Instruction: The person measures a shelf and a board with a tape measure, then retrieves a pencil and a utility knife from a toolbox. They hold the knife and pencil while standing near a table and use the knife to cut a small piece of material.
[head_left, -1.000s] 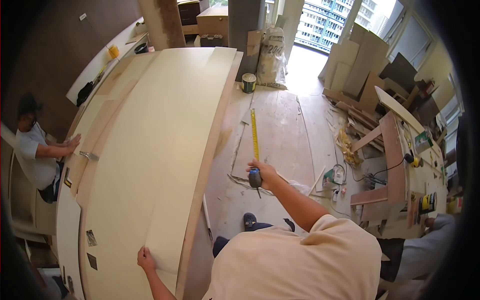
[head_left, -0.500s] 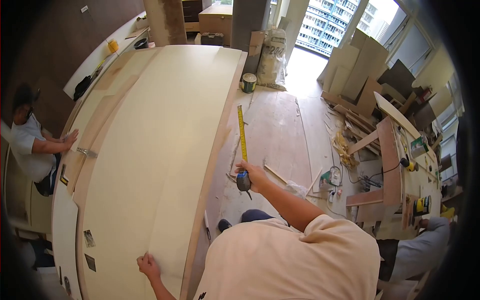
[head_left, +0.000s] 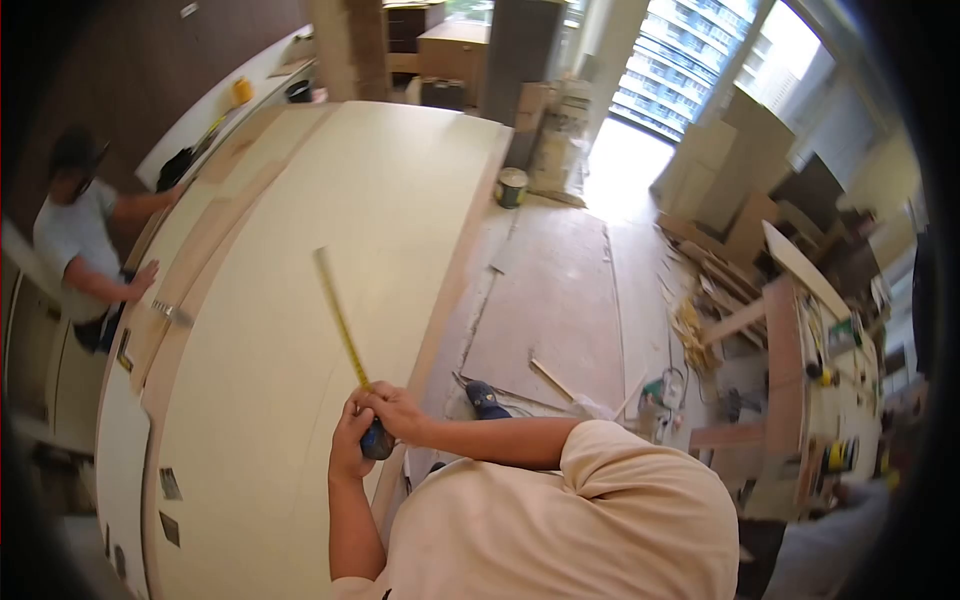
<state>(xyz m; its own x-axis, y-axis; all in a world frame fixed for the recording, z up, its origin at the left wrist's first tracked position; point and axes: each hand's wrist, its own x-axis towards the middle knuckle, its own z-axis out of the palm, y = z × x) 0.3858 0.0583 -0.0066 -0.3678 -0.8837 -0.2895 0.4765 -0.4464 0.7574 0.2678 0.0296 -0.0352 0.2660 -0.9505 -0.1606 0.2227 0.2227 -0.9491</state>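
Note:
A tape measure [head_left: 377, 442] with a dark blue case is held over the large pale panel [head_left: 300, 250], its yellow blade sticking out toward the panel's far end. My right hand [head_left: 398, 412] is closed around the top of the case, close to where the blade comes out. Against the other side of the case and the blade's base, my left hand [head_left: 350, 436] is closed too, touching my right fingers. The blade's free tip hangs over the panel. Part of the case is hidden by my fingers.
Across the panel, a co-worker [head_left: 85, 240] rests both hands on its far edge, near a hammer [head_left: 172, 311]. A bucket [head_left: 511, 187] stands beyond the panel's right corner. Timber offcuts [head_left: 720, 290] and a workbench [head_left: 785, 350] stand to the right. Another person's sleeve shows lower right.
My right hand has brought the tape measure left over the panel. My left hand has lifted off the panel and joined it. The co-worker has moved one hand farther along the edge.

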